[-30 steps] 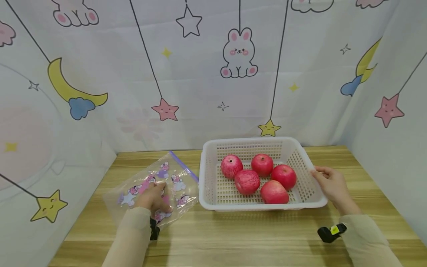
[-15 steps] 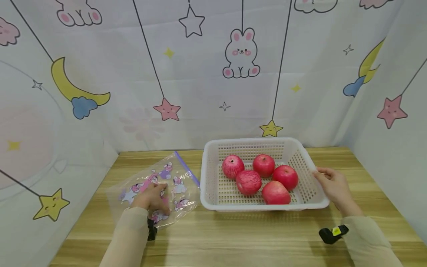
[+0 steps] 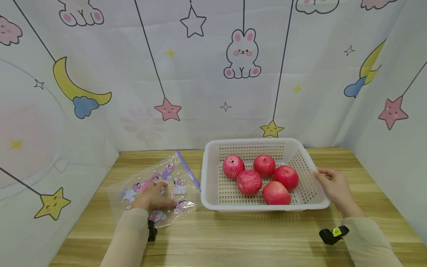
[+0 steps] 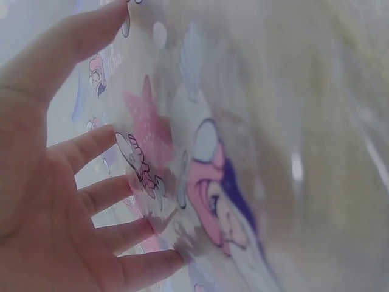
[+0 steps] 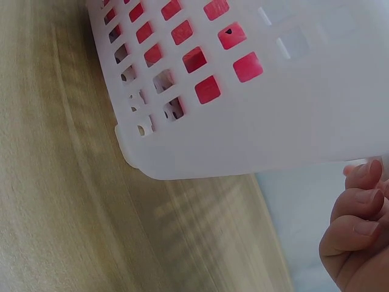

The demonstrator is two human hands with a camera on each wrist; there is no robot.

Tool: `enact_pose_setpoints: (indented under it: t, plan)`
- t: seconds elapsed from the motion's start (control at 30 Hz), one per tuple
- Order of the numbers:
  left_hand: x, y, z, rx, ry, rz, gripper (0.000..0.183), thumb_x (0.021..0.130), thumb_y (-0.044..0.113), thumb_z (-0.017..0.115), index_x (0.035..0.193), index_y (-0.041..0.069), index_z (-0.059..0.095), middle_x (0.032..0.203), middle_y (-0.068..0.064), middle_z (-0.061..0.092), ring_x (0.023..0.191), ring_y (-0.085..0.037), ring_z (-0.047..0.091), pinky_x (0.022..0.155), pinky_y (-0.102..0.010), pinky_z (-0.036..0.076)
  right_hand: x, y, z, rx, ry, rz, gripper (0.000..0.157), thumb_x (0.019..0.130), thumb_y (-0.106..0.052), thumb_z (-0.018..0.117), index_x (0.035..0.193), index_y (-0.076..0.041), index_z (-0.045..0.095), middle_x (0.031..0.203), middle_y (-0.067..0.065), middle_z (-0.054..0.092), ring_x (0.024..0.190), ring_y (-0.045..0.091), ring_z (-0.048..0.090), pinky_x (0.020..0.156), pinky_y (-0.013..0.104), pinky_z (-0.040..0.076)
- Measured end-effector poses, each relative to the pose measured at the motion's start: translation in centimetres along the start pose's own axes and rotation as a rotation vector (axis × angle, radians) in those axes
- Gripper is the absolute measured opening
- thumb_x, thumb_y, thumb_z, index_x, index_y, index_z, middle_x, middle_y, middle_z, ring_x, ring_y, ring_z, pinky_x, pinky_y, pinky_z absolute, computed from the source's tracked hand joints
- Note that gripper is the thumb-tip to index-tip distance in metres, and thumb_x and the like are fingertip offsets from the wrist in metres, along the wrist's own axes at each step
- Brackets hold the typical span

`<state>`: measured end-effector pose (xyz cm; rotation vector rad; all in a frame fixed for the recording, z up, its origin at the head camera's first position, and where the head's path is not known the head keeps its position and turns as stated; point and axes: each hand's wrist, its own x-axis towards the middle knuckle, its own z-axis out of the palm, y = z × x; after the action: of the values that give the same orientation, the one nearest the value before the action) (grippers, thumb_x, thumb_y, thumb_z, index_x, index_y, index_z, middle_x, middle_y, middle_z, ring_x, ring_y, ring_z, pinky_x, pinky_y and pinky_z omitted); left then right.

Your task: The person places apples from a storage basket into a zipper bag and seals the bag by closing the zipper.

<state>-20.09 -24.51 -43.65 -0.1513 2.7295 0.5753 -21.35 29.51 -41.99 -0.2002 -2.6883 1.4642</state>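
Note:
In the head view a clear zip bag (image 3: 180,178) printed with pink and purple cartoon figures lies flat at the left, its purple zip edge toward the basket. My left hand (image 3: 154,196) rests on it with fingers and thumb spread; the left wrist view shows those fingertips (image 4: 173,258) touching the printed plastic. A white plastic basket (image 3: 208,174) stands to the right of the bag. Several red apples (image 3: 249,182) sit inside it. My right hand (image 3: 335,189) grips the basket's right rim, its thumb on the rim and its other fingers (image 5: 358,204) curled outside.
Wood-grain table (image 3: 247,237) lies under everything. A white cloth (image 3: 207,89) with rabbits, moons and stars hangs behind and along both sides. The bag's zip end reaches close to the basket's left wall.
My left thumb has spread outward, to the right across the bag. The right hand stays on the basket rim. The whole head view has shifted slightly.

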Motion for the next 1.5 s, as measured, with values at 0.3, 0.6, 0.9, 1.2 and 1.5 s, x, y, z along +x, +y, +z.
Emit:
enact_pose_setpoints:
  t: [0.3, 0.6, 0.9, 1.2, 1.5]
  plan:
    - [0.4, 0.5, 0.7, 0.066, 0.036, 0.006, 0.109, 0.067, 0.064, 0.073, 0.146, 0.002, 0.030, 0.140, -0.035, 0.028, 0.120, -0.055, 0.041, 0.092, -0.067, 0.041, 0.0, 0.0, 0.0, 0.001, 0.001, -0.006, 0.053, 0.098, -0.029, 0.049, 0.127, 0.015, 0.048, 0.090, 0.016, 0.067, 0.065, -0.002, 0.058, 0.057, 0.023, 0.055]
    - [0.5, 0.8, 0.9, 0.045, 0.032, 0.000, 0.109, 0.064, 0.051, 0.082, 0.145, -0.001, 0.031, 0.129, -0.031, 0.034, 0.108, -0.045, 0.049, 0.091, -0.061, 0.045, 0.0, 0.1, 0.0, 0.007, -0.001, 0.003, 0.053, 0.098, -0.029, 0.049, 0.127, 0.015, 0.048, 0.087, 0.012, 0.067, 0.065, -0.002, 0.058, 0.057, 0.022, 0.055]
    - [0.3, 1.2, 0.3, 0.066, -0.025, -0.033, 0.110, 0.061, 0.043, 0.086, 0.145, 0.000, 0.030, 0.136, -0.034, 0.028, 0.102, -0.045, 0.052, 0.087, -0.058, 0.048, 0.0, 0.1, 0.1, 0.001, -0.008, 0.018, 0.055, 0.098, -0.031, 0.049, 0.128, 0.014, 0.047, 0.092, 0.015, 0.067, 0.065, -0.003, 0.058, 0.057, 0.022, 0.055]
    - [0.3, 0.9, 0.2, 0.048, -0.048, -0.029, 0.110, 0.056, 0.036, 0.089, 0.144, 0.003, 0.031, 0.148, -0.031, 0.022, 0.131, -0.057, 0.026, 0.099, -0.069, 0.033, 0.0, 0.1, 0.0, 0.009, -0.004, 0.005, 0.054, 0.098, -0.031, 0.049, 0.128, 0.014, 0.048, 0.090, 0.013, 0.067, 0.065, -0.003, 0.058, 0.057, 0.022, 0.055]
    - [0.0, 1.0, -0.2, 0.084, -0.069, 0.010, 0.108, 0.058, 0.025, 0.090, 0.145, 0.005, 0.029, 0.147, -0.030, 0.025, 0.127, -0.058, 0.032, 0.097, -0.068, 0.036, 0.0, 0.0, 0.0, 0.023, -0.004, 0.000, 0.053, 0.098, -0.030, 0.049, 0.128, 0.014, 0.048, 0.092, 0.015, 0.068, 0.065, -0.003, 0.059, 0.057, 0.023, 0.055]
